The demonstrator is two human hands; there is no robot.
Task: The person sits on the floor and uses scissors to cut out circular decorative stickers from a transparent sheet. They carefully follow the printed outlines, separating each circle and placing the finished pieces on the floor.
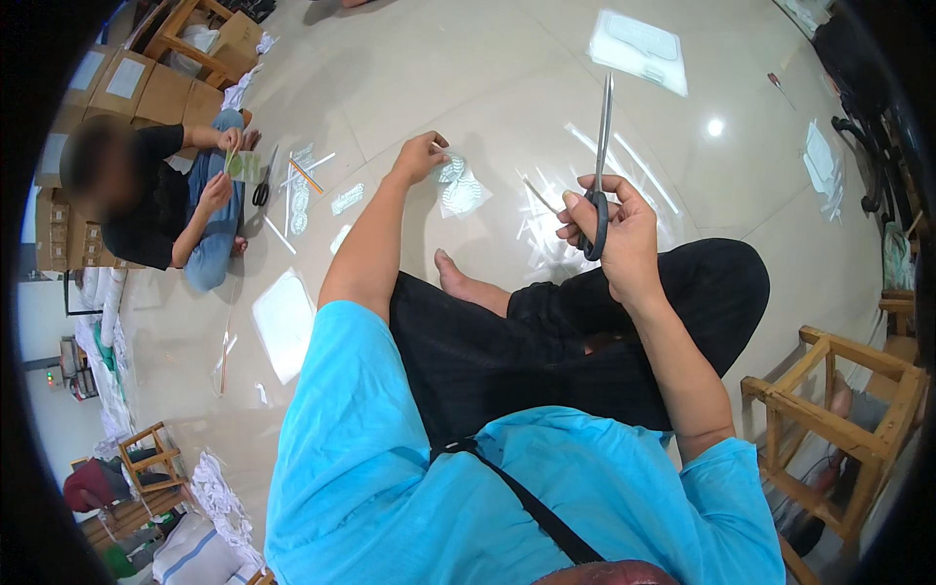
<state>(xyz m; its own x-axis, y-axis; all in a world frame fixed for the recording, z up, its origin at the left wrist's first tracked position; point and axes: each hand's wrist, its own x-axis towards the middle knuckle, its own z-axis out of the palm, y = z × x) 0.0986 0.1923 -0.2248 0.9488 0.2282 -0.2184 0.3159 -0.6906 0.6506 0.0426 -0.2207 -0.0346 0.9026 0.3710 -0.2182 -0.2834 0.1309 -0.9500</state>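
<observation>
In my right hand point(624, 229) is a pair of scissors point(604, 127), its long metal blades together and pointing away from me. The black handles lie against my palm and fingers. A thin pale strip point(539, 193) sticks out to the left from the same fingertips. My left hand point(419, 158) is closed at the upper left edge of a clear plastic sheet point(462, 200) with striped rounded shapes on it. The sheet is on or just above the floor; its exact height I cannot tell. Narrow white strip offcuts point(556, 234) lie scattered below the scissors.
To the left a co-worker point(146, 190) sits holding a small clear and green piece point(246, 168), near black-handled scissors point(261, 190). A stack of clear sheets point(639, 51) lies ahead, a white sheet point(285, 325) at left. A wooden stool frame point(838, 424) stands at right, cardboard boxes point(122, 83) far left.
</observation>
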